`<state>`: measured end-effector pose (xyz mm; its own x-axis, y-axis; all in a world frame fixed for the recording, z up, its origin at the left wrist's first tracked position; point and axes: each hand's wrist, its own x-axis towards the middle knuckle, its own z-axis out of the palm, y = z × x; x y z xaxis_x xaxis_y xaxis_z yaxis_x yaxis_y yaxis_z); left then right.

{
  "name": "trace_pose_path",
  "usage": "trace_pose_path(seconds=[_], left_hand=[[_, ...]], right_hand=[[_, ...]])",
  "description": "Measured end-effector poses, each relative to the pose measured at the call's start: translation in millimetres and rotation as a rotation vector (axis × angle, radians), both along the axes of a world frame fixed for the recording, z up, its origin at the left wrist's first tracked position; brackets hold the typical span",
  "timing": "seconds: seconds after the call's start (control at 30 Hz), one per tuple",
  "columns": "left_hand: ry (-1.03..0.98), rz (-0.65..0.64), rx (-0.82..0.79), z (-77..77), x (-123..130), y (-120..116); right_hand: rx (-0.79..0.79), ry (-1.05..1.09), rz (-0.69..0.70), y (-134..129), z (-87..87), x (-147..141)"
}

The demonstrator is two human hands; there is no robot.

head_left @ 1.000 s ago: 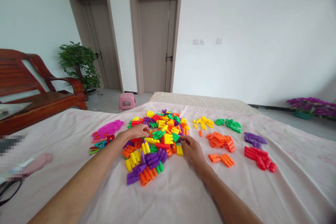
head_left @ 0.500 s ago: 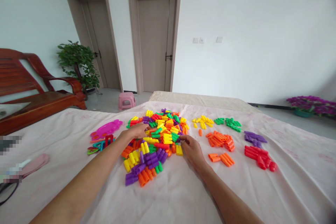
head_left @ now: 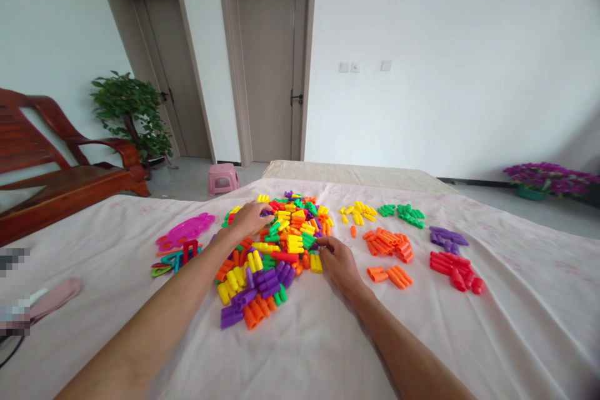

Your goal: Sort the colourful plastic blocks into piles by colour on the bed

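A heap of plastic building blocks [head_left: 274, 278] in yellow, orange, purple, green and red lies on a pale cloth. My left hand [head_left: 252, 219] hovers over the heap's left far side, fingers stretched and slightly bent; I see nothing held in it, though the palm side is hidden. At the right edge of the heap, my right hand [head_left: 338, 262] rests low, its loosely bent fingertips at a green block [head_left: 308, 240]. A yellow block [head_left: 316, 264] lies just below those fingertips. Beside them is a yellow block of joined tubes [head_left: 294, 244].
Separate groups lie to the right: yellow [head_left: 359, 211], green [head_left: 410, 215], orange [head_left: 388, 244], purple [head_left: 447, 239] and red [head_left: 452, 267] blocks. Left of the heap are a pink plastic piece [head_left: 187, 231] and coloured frames [head_left: 175, 260]. A pink cloth item [head_left: 56, 300] lies at far left.
My left hand has lifted and drawn back from the heap, moving away and slightly left. My right hand stays at the green block. The whole view has shifted a little.
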<state>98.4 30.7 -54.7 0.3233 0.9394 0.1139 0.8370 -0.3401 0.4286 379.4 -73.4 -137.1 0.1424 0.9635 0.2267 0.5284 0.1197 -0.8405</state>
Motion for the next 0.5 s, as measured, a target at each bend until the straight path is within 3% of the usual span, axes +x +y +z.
trace_pose_path(seconds=[0.13,0.23,0.5], left_hand=[[0.133,-0.16,0.022,3.5,39.0,4.3],[0.228,-0.165,0.026,-0.5,49.0,4.9],[0.377,-0.119,0.029,-5.8,3.7,-2.5]], right_hand=[[0.013,-0.012,0.013,-0.6,0.7,1.1],[0.013,-0.008,0.009,-1.1,1.3,1.9],[0.005,-0.012,0.012,-0.7,1.1,2.0]])
